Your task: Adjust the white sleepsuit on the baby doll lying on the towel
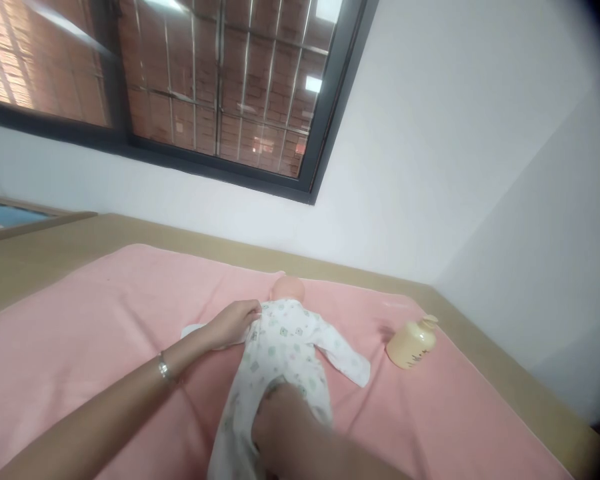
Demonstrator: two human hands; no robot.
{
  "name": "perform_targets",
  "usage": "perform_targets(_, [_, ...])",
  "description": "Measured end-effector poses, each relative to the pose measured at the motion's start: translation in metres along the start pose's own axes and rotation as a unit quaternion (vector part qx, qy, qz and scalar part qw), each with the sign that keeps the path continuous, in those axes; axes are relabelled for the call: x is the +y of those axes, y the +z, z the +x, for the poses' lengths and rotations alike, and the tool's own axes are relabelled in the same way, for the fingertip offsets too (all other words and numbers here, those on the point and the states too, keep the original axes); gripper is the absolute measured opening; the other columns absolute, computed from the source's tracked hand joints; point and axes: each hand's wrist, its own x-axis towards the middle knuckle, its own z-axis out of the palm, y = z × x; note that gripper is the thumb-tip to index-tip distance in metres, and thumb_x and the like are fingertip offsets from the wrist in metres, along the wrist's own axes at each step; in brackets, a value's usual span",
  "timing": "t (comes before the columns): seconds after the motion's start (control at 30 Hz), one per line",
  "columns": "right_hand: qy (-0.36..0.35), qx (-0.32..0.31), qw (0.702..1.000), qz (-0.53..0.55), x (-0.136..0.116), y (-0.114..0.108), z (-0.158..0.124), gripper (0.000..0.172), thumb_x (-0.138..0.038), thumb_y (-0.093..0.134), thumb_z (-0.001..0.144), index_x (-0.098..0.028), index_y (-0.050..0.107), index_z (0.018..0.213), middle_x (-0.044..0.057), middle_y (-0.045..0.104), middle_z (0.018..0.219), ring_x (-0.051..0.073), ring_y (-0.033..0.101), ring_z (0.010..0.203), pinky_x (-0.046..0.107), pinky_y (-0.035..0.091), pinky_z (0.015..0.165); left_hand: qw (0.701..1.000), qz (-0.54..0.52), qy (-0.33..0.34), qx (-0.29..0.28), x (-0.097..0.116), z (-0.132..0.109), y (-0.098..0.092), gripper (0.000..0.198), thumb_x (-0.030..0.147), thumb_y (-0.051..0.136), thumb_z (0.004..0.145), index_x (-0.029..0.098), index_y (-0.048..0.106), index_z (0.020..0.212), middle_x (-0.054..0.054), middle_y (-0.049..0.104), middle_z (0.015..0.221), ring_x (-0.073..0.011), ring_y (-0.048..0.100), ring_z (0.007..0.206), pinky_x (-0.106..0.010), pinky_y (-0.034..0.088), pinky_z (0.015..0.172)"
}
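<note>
A baby doll [289,289] lies on a pink blanket [105,320], its bald head towards the wall. It wears a white romper [287,340] with a small print, and one sleeve is spread out to the right. At the romper's left shoulder, my left hand [237,320] is closed, thumb and fingers pinching the cloth. My right hand [277,413] is over the lower part of the romper, at the belly and legs. Motion blurs that hand, and its fingers are hidden from view.
A pale yellow pump bottle [411,345] stands on the blanket to the right of the doll. Behind the tan table edge [180,233] rises a white wall [405,167] with a dark-framed barred window [220,87]. A blue surface [10,213] shows at far left.
</note>
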Motion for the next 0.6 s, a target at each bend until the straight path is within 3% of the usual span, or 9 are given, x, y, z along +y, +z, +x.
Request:
perform_targets(0.07, [0.018,0.037,0.999,0.019,0.003,-0.004,-0.005,0.017,-0.013,0.070,0.053,-0.018,0.055,0.059,0.004,0.059,0.059,0.020,0.054,0.054,0.037,0.043,0.056,1.000,0.012,-0.004,0.004,-0.003,0.005,0.002,0.023,0.029,0.035,0.085,0.019,0.047,0.068,0.000,0.057,0.073,-0.0152,0.051,0.068,-0.026,0.035,0.062])
perform_targets(0.23, [0.165,0.204,0.964,-0.051,0.011,-0.025,-0.022,0.023,-0.004,0.056,0.063,-0.017,0.057,0.082,0.006,0.056,0.070,0.023,0.049,0.067,0.043,0.040,0.067,0.998,0.070,-0.007,0.003,-0.003,0.004,0.009,0.025,0.028,0.034,0.087,0.019,0.047,0.067,0.001,0.054,0.069,-0.0152,0.049,0.064,-0.026,0.033,0.058])
perform_targets(0.33, [0.196,0.215,0.956,-0.049,0.019,-0.037,-0.039,0.026,-0.003,0.054,0.065,-0.018,0.057,0.087,0.008,0.054,0.078,0.025,0.047,0.072,0.041,0.038,0.066,0.990,0.125,0.014,0.063,0.010,-0.006,0.017,0.022,0.019,0.033,0.085,0.019,0.054,0.082,-0.003,0.057,0.079,-0.0179,0.050,0.075,-0.030,0.037,0.067])
perform_targets(0.43, [0.182,0.193,0.961,0.081,0.032,-0.050,-0.055,0.033,-0.006,0.055,0.067,-0.021,0.056,0.097,0.007,0.053,0.089,0.024,0.048,0.080,0.035,0.040,0.067,0.973,0.189,0.080,0.107,0.035,-0.029,0.034,0.023,0.011,0.037,0.079,0.017,0.056,0.090,-0.006,0.056,0.084,-0.0207,0.047,0.081,-0.036,0.037,0.073])
perform_targets(0.53, [0.172,0.170,0.942,0.233,0.044,-0.057,-0.066,0.039,-0.012,0.053,0.070,-0.021,0.052,0.108,0.006,0.054,0.099,0.021,0.050,0.091,0.031,0.042,0.074,0.965,0.199,0.170,0.023,0.062,-0.060,0.060,0.011,0.016,0.044,0.077,0.019,0.054,0.073,-0.004,0.054,0.075,-0.0190,0.044,0.071,-0.036,0.037,0.069])
perform_targets(0.6, [0.216,0.172,0.928,0.248,0.050,-0.055,-0.068,0.028,-0.014,0.051,0.074,-0.021,0.053,0.100,0.004,0.056,0.090,0.019,0.052,0.084,0.027,0.041,0.069,0.959,0.195,0.203,-0.024,0.073,-0.077,0.079,0.011,0.021,0.051,0.076,0.020,0.057,0.085,-0.005,0.058,0.088,-0.0217,0.048,0.081,-0.040,0.038,0.078])
